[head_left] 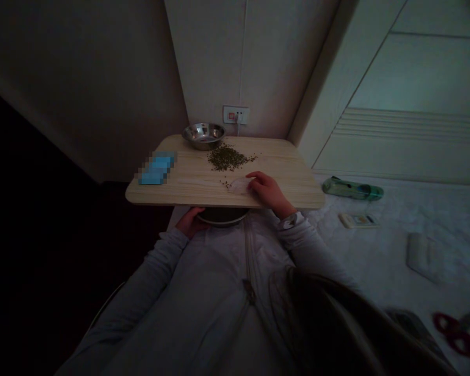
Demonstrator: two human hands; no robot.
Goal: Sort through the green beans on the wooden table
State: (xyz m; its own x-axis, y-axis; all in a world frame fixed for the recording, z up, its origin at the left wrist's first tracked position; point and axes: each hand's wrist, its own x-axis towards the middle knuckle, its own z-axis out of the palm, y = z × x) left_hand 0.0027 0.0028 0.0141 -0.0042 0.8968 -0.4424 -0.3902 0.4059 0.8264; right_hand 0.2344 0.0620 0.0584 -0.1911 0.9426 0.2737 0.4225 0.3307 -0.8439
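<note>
My right hand [269, 194] is closed on a thin, pale, see-through piece [239, 186] over the front of the small wooden table [297, 169]. Its exact kind is too faint to make out. A few loose green grains [224, 183] lie at its left end. Behind them, a heap of small green grains [227, 157] is spread on the tabletop. Below the front edge, my left hand [190, 223] grips the left side of a dark round bowl [223, 219]; the tabletop hides much of this bowl and some of the fingers.
A steel bowl [204, 137] stands at the table's back left, with a blue blurred item [157, 169] nearer. A plug sits in the wall socket [235, 115]. On the white bedding lie a green bottle [352, 189], a phone-like item [359, 220], a pale case [423, 255] and red-handled scissors [456, 331].
</note>
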